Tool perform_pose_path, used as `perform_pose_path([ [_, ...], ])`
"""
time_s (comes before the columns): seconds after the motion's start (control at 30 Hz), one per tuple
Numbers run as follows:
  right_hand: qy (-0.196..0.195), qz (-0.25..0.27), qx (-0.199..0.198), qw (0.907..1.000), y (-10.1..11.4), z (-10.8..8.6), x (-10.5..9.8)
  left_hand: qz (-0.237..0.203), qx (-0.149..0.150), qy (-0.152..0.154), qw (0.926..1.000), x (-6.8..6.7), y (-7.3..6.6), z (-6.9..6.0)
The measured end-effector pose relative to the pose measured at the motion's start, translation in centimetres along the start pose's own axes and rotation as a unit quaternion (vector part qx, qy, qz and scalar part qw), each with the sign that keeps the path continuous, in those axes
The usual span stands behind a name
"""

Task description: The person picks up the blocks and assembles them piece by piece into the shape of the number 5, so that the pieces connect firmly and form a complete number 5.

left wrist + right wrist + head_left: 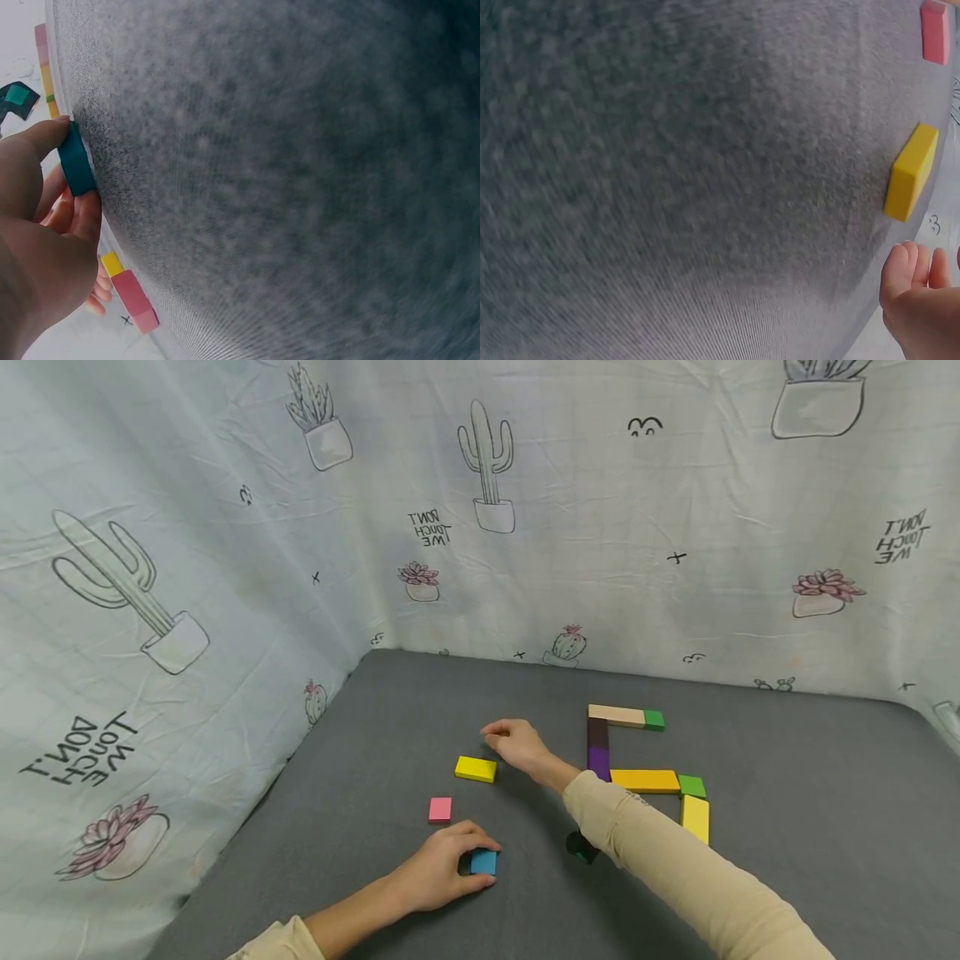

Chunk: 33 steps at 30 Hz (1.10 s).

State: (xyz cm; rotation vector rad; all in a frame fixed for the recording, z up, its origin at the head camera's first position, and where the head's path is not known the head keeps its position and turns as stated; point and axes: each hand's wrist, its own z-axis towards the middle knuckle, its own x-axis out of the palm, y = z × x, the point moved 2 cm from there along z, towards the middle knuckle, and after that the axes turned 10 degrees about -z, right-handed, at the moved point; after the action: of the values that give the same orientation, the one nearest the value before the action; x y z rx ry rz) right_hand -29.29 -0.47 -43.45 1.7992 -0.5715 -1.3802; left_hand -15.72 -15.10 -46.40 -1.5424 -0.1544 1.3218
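Observation:
My left hand (435, 870) pinches a small blue block (483, 862) at the table's near side, thumb on one end and a finger on the other. The left wrist view shows the same grip on the block (76, 161). Farther off, my right hand (521, 747) hovers just beyond a yellow block (476, 769), fingers loosely bent and apart from it. Nothing shows in that hand (919, 307) in the right wrist view. Between the yellow block and my left hand lies a square pink block (440, 810).
On the right, blocks lie end to end in a bent line: a tan block (617, 716), green, dark brown, purple, an orange one (645, 781), green and yellow. The right sleeve covers part of this area. A patterned curtain (600, 527) borders the grey table (810, 793).

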Motion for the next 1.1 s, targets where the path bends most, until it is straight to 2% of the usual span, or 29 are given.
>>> perform_pose_path([
  [0.23,-0.008,-0.029,-0.029,0.9991,-0.1,-0.1,0.5,0.004,-0.018,0.008,0.9998,0.0,-0.1,0.1],
  [0.37,-0.009,-0.04,-0.047,0.9981,-0.2,-0.1,0.9,0.005,-0.013,0.008,0.9999,-0.1,-0.2,0.2],
  [0.67,0.042,-0.065,-0.08,0.9938,-0.2,-0.2,1.6,-0.003,-0.012,0.003,0.9999,-0.1,-0.4,0.1],
  [0.9,0.096,-0.124,-0.093,0.9833,0.1,-0.1,1.8,0.008,0.0,-0.001,1.0,-0.1,-0.2,0.1],
  [1.1,0.106,-0.185,-0.115,0.9703,0.6,-0.3,2.4,0.013,0.013,-0.008,0.9998,0.0,-0.1,0.0],
])
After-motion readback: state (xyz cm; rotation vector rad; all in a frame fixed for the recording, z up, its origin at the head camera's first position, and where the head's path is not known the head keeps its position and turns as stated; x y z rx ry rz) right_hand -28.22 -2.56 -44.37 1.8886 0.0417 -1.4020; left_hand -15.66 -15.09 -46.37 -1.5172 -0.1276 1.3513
